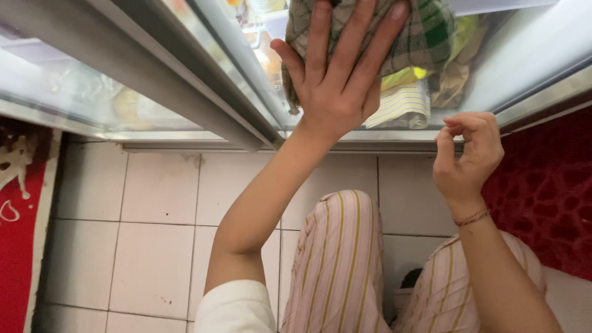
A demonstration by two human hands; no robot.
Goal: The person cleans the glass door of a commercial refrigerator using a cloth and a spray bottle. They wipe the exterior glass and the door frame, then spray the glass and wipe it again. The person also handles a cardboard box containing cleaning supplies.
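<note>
Glass shelf (487,80) of the fridge carries the green checked cloth (425,31); your left hand (336,86) lies flat on it, fingers spread, gripping nothing. Keep that palm pressing evenly. Right hand (468,154) hovers at the shelf edge, loosely curled and empty, thumb and forefinger nearly touching.

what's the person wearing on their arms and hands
Both hands are bare, with no gloves or rings to be seen. The left hand has a white sleeve pushed up near the elbow, leaving the forearm uncovered. The right hand has a thin beaded bracelet at the wrist and no sleeve in view.
</note>
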